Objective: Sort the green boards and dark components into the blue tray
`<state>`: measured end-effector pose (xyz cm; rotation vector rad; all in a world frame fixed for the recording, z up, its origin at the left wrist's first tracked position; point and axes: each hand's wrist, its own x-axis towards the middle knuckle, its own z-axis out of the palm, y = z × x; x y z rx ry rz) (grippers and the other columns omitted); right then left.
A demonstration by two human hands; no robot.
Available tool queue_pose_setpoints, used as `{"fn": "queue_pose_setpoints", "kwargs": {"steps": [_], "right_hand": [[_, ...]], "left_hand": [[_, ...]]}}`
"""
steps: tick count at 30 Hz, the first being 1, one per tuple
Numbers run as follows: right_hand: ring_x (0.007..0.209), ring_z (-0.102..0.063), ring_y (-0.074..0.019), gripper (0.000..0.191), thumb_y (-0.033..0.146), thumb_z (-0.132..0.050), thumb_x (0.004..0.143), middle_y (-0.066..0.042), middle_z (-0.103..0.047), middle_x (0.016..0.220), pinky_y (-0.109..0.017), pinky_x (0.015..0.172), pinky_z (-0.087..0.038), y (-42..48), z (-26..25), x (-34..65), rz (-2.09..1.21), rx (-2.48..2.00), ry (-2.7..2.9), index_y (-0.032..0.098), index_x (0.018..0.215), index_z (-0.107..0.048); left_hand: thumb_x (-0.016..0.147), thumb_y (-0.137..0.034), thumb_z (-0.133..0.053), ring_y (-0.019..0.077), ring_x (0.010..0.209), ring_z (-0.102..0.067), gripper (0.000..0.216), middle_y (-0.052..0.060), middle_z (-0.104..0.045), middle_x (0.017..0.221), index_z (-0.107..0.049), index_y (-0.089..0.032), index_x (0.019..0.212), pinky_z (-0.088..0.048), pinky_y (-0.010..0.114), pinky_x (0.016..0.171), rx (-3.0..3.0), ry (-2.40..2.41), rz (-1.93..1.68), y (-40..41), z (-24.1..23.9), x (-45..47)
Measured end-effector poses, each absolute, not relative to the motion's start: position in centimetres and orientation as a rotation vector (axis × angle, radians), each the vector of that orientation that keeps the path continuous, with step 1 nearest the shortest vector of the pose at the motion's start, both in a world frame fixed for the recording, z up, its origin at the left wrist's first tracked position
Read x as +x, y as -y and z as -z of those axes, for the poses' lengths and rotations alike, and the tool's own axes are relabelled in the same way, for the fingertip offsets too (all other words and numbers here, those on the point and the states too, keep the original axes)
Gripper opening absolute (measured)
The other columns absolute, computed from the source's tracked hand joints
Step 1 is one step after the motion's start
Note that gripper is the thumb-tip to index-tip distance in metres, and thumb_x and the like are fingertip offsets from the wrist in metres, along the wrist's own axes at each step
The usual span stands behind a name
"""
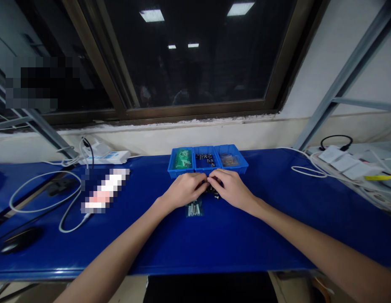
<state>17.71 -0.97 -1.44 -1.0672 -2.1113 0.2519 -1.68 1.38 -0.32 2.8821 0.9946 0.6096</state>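
My left hand and my right hand meet over the blue table, fingertips pinched close together. Whatever sits between them is too small to make out. Below the fingers, partly covered by my hands, lies a small pile of dark screw-like pieces. A clear bag of slim metal and white pieces rests just nearer to me. Right behind my hands stand three joined blue bins: the left bin has a green-tinted bag in it, the middle bin small dark pieces, the right bin clear bags.
On the left are a blurred-out phone-like object with a white cable, a black mouse and a white power strip. White adapters and cables crowd the right end. Metal shelf posts flank the blue table.
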Motion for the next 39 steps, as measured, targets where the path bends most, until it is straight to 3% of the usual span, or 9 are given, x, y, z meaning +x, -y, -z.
{"fn": "queue_pose_setpoints", "kwargs": {"steps": [7, 14, 21, 28, 34, 39], "right_hand": [[0.065, -0.054, -0.0137, 0.017, 0.021, -0.048, 0.096, 0.0, -0.06, 0.074, -0.027, 0.061, -0.039, 0.94, 1.47, 17.79, -0.287, -1.107, 2.106, 0.019, 0.082, -0.056], [0.073, -0.057, -0.0155, 0.02, 0.017, -0.043, 0.097, -0.003, -0.061, 0.079, -0.029, 0.069, -0.041, 0.44, 1.87, 17.91, -0.247, -1.095, 2.159, 0.019, 0.083, -0.057], [0.07, -0.055, -0.0149, 0.017, 0.018, -0.048, 0.095, -0.002, -0.059, 0.077, -0.029, 0.065, -0.042, 0.38, 1.93, 17.88, -0.246, -1.112, 2.153, 0.019, 0.08, -0.057], [0.07, -0.058, -0.0152, 0.014, 0.026, -0.053, 0.095, -0.002, -0.063, 0.078, -0.029, 0.066, -0.045, 0.75, 1.91, 17.69, -0.278, -1.087, 2.099, 0.02, 0.084, -0.059], [0.067, -0.063, -0.0143, 0.008, 0.027, -0.053, 0.094, -0.001, -0.067, 0.078, -0.027, 0.062, -0.049, 0.97, 1.7, 17.46, -0.491, -1.011, 1.958, 0.021, 0.095, -0.059], [0.065, -0.067, -0.0156, 0.01, 0.027, -0.052, 0.092, -0.001, -0.067, 0.072, -0.028, 0.059, -0.052, 0.84, 1.64, 17.44, -0.703, -0.986, 1.848, 0.02, 0.092, -0.06]], "left_hand": [[0.101, -0.031, -0.042, 0.0136, 0.064, -0.055, 0.026, 0.002, -0.061, 0.077, -0.056, -0.016, 0.084, -0.038, 0.027, 0.059, 2.875, -0.971, -0.583, -1.42, 0.32, -1.76], [0.098, -0.032, -0.049, 0.0139, 0.066, -0.058, 0.017, 0.002, -0.062, 0.08, -0.054, -0.017, 0.105, -0.041, 0.027, 0.057, 2.78, -1.019, -0.647, -1.3, 0.08, -1.95], [0.103, -0.029, -0.033, 0.0174, 0.081, -0.063, 0.026, 0.008, -0.065, 0.094, -0.055, -0.015, 0.108, -0.047, 0.03, 0.067, 2.801, -1.005, -0.679, -1.22, 0.09, -1.74], [0.104, -0.026, -0.028, 0.0157, 0.073, -0.06, 0.03, 0.007, -0.063, 0.085, -0.055, -0.014, 0.096, -0.044, 0.029, 0.064, 2.827, -1.002, -0.667, -1.35, 0.1, -1.83], [0.103, -0.027, -0.03, 0.0126, 0.061, -0.053, 0.031, 0.003, -0.058, 0.075, -0.054, -0.015, 0.087, -0.039, 0.027, 0.058, 2.834, -1.053, -0.641, -1.34, -0.07, -1.82], [0.103, -0.027, -0.03, 0.0124, 0.061, -0.054, 0.032, 0.003, -0.06, 0.074, -0.056, -0.015, 0.089, -0.041, 0.028, 0.059, 2.817, -1.029, -0.633, -1.28, -0.01, -1.8]]}}
